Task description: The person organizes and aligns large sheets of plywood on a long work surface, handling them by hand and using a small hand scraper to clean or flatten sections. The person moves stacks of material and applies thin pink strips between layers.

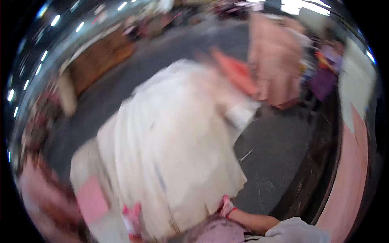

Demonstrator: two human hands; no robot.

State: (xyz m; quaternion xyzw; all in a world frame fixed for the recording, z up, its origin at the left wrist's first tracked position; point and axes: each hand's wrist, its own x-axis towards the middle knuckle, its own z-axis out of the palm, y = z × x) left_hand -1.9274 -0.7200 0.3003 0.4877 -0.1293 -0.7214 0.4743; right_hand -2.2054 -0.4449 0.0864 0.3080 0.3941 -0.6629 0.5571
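Fabric pieces (174, 146), cream-white and stacked in a thick blurred bundle, are gripped at the lower edge by the right hand (227, 206); left hand unseen.

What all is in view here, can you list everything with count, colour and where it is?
Stack of fabric pieces: one big bundle, cream white, centre, blurred by motion.
Orange-red cloth: one, just above the stack.
Pink hanging fabric: one, upper right.
Pink cloth piece: one, lower left.
Pink fabric strip: one, right edge.
Floor: dark grey, with scattered threads.
Right hand: one, at the stack's lower edge, grip on it unclear; red band at the wrist.
Left hand: not visible.
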